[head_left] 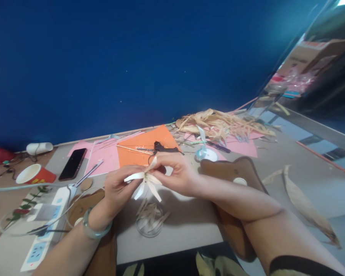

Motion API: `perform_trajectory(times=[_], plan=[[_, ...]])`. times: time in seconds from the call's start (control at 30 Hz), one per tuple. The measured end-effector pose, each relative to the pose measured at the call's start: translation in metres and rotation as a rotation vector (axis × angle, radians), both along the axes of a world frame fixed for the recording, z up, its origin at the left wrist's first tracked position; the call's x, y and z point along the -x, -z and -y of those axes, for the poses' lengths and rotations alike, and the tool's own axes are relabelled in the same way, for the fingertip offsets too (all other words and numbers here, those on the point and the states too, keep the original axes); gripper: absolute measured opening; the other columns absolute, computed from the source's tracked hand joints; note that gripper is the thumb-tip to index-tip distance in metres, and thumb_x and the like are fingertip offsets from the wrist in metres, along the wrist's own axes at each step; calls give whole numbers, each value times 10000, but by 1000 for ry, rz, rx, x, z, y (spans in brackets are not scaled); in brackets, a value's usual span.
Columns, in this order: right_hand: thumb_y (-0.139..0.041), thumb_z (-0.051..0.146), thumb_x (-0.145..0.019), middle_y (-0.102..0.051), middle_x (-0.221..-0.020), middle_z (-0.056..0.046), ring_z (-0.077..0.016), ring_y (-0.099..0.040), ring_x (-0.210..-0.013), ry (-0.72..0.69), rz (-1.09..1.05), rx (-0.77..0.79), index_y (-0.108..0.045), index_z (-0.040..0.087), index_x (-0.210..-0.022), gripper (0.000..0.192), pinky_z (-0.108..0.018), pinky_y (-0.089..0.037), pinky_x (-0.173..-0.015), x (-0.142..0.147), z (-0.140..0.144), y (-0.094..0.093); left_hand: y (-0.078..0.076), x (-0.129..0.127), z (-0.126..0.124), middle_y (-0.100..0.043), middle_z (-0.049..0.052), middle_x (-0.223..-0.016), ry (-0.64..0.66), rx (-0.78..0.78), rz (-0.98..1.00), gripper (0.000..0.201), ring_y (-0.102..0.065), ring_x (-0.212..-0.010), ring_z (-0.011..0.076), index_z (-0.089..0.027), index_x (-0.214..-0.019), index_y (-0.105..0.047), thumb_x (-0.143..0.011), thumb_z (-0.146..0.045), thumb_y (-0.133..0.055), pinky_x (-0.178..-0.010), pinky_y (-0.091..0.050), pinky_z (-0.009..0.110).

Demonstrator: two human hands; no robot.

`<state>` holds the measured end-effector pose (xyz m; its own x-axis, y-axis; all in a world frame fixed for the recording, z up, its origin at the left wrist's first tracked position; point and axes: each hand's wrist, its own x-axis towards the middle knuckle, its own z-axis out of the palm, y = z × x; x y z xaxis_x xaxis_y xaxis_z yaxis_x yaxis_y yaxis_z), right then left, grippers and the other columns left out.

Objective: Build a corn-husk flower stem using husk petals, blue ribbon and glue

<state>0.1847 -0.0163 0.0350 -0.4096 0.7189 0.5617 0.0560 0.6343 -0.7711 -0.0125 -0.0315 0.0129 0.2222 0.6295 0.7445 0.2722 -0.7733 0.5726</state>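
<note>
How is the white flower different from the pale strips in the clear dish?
The white flower is held up between the left hand and the right hand, while the pale strips lie in the clear dish. The white flower's petals spread out like a star; the pale strips lie jumbled in a loose pile. Both are pale, with long, narrow pieces.

Over the near part of the bench (189, 224), the left hand (119, 188) and the right hand (175, 174) hold together one pale flower (146, 178) with narrow petals. Below it stands a clear dish (149, 235) with pale strips (151, 214). Toward the far edge lie an orange sheet (159, 136), a black glue gun (169, 148) and dry husks (218, 124); toward the left edge, a phone (73, 164).
</note>
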Motion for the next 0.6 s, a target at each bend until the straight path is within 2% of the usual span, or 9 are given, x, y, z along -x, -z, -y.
perform_trajectory(times=[0.33, 0.6], plan=[[-662, 238, -855, -642, -696, -23, -115, -555, -623, -57, 0, 154, -691, 153, -783, 115, -239, -449, -563, -5, 0, -6, 0, 0, 0, -781, 44, -812, 22, -26, -21, 93, -732, -703, 164, -214, -894, -739, -833, -155, -703, -640, -583, 242], [-632, 223, -880, -651, -690, -25, -106, -562, -614, -65, 10, 109, -712, 139, -803, 140, -230, -451, -564, -3, -2, -2, -1, 1, 1, -777, 42, -803, 11, 26, -36, 124, -732, -716, 159, -189, -882, -743, -810, -96, -702, -661, -580, 227]])
